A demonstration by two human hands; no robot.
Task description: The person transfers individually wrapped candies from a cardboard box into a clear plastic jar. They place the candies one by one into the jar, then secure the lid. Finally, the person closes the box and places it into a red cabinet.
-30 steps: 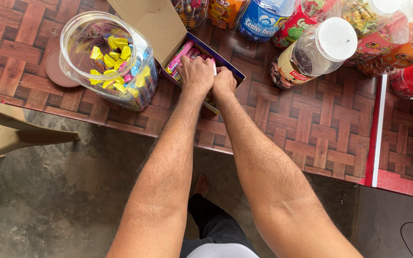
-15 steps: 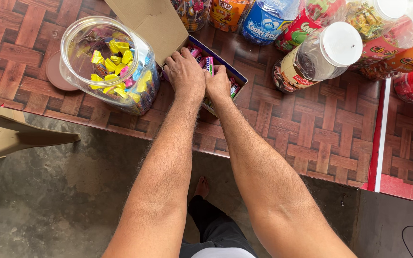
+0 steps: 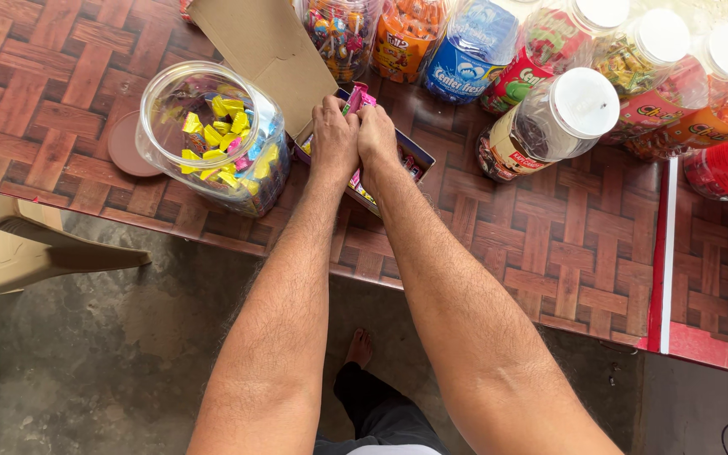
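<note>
Both my hands are pressed together over an open cardboard box (image 3: 414, 153) on the woven brown table (image 3: 549, 253). My left hand (image 3: 333, 135) and my right hand (image 3: 377, 133) are closed around a bunch of pink wrapped candy packets (image 3: 355, 99), whose tops stick up between the fingers. More small packets lie in the box under my hands. The box's brown flap (image 3: 267, 46) stands open toward the far left. Just left of my left hand sits an open clear plastic jar (image 3: 212, 135) lying tilted, holding yellow and mixed-colour wrapped sweets.
The jar's brown lid (image 3: 126, 145) lies on the table to its left. Several lidded plastic jars of sweets (image 3: 554, 122) stand along the back and right. A red strip (image 3: 661, 253) edges the table at right. A beige plastic chair (image 3: 27, 244) stands at lower left on concrete floor.
My hands were spread inside the box; they have drawn together and closed, lifting pink packets up out of it.
</note>
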